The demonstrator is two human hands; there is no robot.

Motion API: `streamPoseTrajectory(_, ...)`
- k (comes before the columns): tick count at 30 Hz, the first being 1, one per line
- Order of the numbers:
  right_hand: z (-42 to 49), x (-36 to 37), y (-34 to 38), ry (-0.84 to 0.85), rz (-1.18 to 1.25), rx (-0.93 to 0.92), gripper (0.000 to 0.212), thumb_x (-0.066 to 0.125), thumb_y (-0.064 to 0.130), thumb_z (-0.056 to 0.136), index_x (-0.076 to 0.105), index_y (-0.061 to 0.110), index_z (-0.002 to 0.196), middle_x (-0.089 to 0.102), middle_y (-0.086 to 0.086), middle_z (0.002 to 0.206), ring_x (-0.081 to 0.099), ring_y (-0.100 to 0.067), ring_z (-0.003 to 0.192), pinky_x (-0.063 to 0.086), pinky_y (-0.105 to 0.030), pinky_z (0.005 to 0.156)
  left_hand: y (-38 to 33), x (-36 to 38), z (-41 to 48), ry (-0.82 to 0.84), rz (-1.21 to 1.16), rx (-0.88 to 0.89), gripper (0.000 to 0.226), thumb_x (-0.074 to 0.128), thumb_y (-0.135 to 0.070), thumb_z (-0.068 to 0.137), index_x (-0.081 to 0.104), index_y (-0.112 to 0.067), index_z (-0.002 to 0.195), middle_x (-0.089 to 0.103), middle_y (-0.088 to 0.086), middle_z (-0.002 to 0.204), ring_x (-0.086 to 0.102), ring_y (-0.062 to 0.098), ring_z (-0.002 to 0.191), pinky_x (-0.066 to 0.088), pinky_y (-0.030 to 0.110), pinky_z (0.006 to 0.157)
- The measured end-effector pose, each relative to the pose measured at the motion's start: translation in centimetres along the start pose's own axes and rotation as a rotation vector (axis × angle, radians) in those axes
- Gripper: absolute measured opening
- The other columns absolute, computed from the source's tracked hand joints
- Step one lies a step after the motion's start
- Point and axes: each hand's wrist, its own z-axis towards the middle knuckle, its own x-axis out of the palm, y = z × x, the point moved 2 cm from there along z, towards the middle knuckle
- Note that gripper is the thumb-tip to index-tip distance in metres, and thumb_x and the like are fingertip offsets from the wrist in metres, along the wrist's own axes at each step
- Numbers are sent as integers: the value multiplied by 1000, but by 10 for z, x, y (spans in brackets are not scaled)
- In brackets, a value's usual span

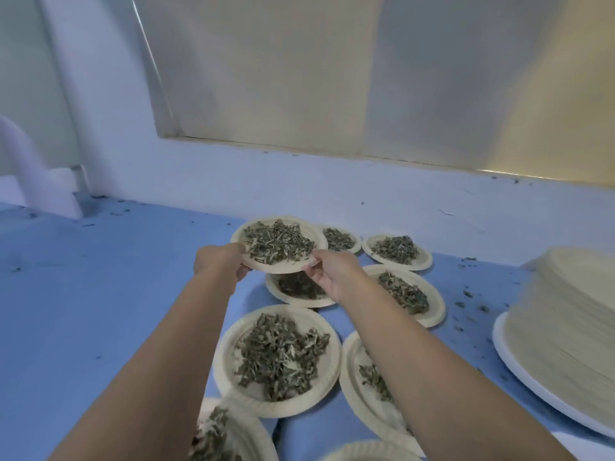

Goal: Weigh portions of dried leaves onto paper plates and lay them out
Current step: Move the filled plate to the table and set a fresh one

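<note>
Head view is showing both hands holding one plate (321,242) of leaves (278,241) just above centre frame, hovering over the blue surface (100,294). The left hand (219,262) is curling its fingers around the near-left rim, and the right hand (334,276) is pinching the near-right rim.

Risks, as I judge them: the thin plate could flex or tip and shed leaves, spoiling the weighed portion. It is also hanging partly over another filled plate (299,303), so lowering it here could crush or mix portions. No writing or brand is showing anywhere.

Leaf-heaped paper plate (279,245) aloft, level
</note>
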Motion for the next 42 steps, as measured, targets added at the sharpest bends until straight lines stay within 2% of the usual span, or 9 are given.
streamPoseTrajectory(2, 14, 11, 0, 58, 13, 3, 26, 50, 4, 97, 50, -6, 121, 55, -18, 103, 59, -21, 73, 54, -21, 49, 2, 0, 21, -21, -86, -33, 12, 61, -3, 86, 51, -2, 79, 57, 14, 69, 58, 23, 57, 47, 23, 42)
streamPoseTrajectory(5, 30, 19, 3, 87, 33, 9, 24, 48, 14, 98, 51, 1, 119, 57, -19, 106, 61, -26, 89, 56, -26, 60, 9, 7, 46, -108, -79, -28, 12, 61, -2, 84, 51, 1, 77, 57, 12, 55, 60, 25, 63, 54, 36, 70)
streamPoseTrajectory(10, 50, 12, 5, 128, 111, -22, 13, 47, 12, 95, 54, 2, 96, 65, -12, 83, 62, -20, 69, 53, -25, 64, 24, 27, 72, -161, -71, -45, 18, 64, -5, 84, 49, -2, 76, 63, 18, 95, 59, 24, 83, 51, 34, 80)
streamPoseTrajectory(13, 52, 4, 5, 160, 118, -34, 15, 47, 12, 94, 57, 1, 99, 67, -11, 81, 62, -20, 70, 52, -25, 67, 33, 47, 77, 126, -149, -111, 25, 56, 0, 91, 53, 7, 115, 62, 17, 101, 62, 22, 86, 53, 23, 72)
streamPoseTrajectory(16, 52, -5, 7, 186, 124, -36, 18, 48, 12, 94, 61, 1, 97, 69, -10, 81, 64, -19, 71, 52, -24, 67, 33, 61, 75, 279, -202, -157, 40, 44, -3, 98, 37, 6, 136, 48, 26, 131, 53, 35, 117, 48, 34, 89)
streamPoseTrajectory(22, 52, -12, 11, 181, 161, -78, 22, 46, 12, 93, 66, 5, 85, 71, -6, 74, 65, -15, 66, 51, -21, 61, 29, 53, 85, 21, -234, -135, 35, 43, -2, 95, 45, -1, 130, 57, 15, 115, 61, 28, 106, 52, 22, 60)
streamPoseTrajectory(24, 51, -11, 11, 181, 165, -85, 23, 46, 13, 93, 66, 6, 85, 71, -5, 74, 64, -14, 64, 50, -21, 59, 27, 55, 84, 11, -250, -127, 35, 45, -1, 94, 47, 2, 129, 55, 10, 98, 60, 26, 97, 51, 26, 72)
streamPoseTrajectory(31, 55, -13, 12, 158, 234, -94, 24, 45, 11, 93, 66, 6, 83, 70, -6, 72, 64, -13, 60, 50, -20, 59, 21, 72, 70, 235, -558, -176, 49, 37, -7, 99, 23, 2, 145, 21, 24, 152, 30, 34, 138, 34, 39, 108)
streamPoseTrajectory(42, 57, -14, 10, 134, 192, -74, 22, 46, 9, 92, 66, 5, 83, 70, -5, 68, 64, -12, 57, 50, -20, 56, 19, 82, 59, 484, -569, -185, 53, 34, -12, 101, 15, 4, 147, 22, 20, 153, 26, 31, 141, 30, 43, 109)
